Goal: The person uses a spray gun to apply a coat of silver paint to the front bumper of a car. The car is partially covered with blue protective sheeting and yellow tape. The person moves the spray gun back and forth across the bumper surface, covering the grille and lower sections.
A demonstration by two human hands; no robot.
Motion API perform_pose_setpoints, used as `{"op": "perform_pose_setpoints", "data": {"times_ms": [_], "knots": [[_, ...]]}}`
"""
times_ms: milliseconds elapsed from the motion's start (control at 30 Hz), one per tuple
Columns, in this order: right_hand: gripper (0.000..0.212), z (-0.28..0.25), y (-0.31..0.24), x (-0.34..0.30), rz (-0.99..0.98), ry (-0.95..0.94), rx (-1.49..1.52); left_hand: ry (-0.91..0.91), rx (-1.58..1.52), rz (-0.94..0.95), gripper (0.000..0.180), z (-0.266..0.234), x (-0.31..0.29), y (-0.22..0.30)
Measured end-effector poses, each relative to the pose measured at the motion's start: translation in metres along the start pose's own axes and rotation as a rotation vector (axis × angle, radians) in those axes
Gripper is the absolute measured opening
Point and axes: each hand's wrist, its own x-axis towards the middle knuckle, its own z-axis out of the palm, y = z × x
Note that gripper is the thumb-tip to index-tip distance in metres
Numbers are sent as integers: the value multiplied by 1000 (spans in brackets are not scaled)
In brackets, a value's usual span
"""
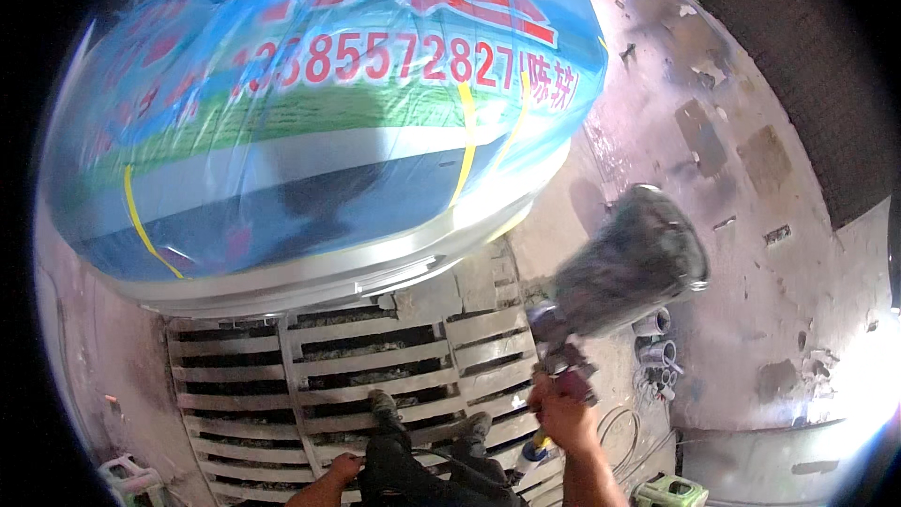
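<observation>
Fingers of right hand (pixel 563 411) grip spray gun (pixel 615 277).

A big shiny plastic sheet (pixel 310 122) in blue and green with red writing covers a large round thing. Yellow tape strips (pixel 466 145) run over it. Below is a floor grate (pixel 375 385) with dark slots. Grey pipe pieces (pixel 657 343) lie on the dirty concrete floor (pixel 751 253). A small green box (pixel 671 491) sits near thin wires (pixel 624 432).
</observation>
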Motion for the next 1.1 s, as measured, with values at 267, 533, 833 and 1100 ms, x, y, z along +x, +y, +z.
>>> {"op": "perform_pose_setpoints", "data": {"times_ms": [267,533,833,1100], "knots": [[17,8,8,6,-121,-159,152,49,-129,-32,51,4,28,-5],[48,-81,42,22,74,227,636,8,33,-72,42,-9,7,-2],[56,-89,104,28,-5,109,552,104,30,-107,45,-11,-17,56],[39,-124,128,79,-204,-157,501,200,-321,-188,46,63,-36,90]]}}
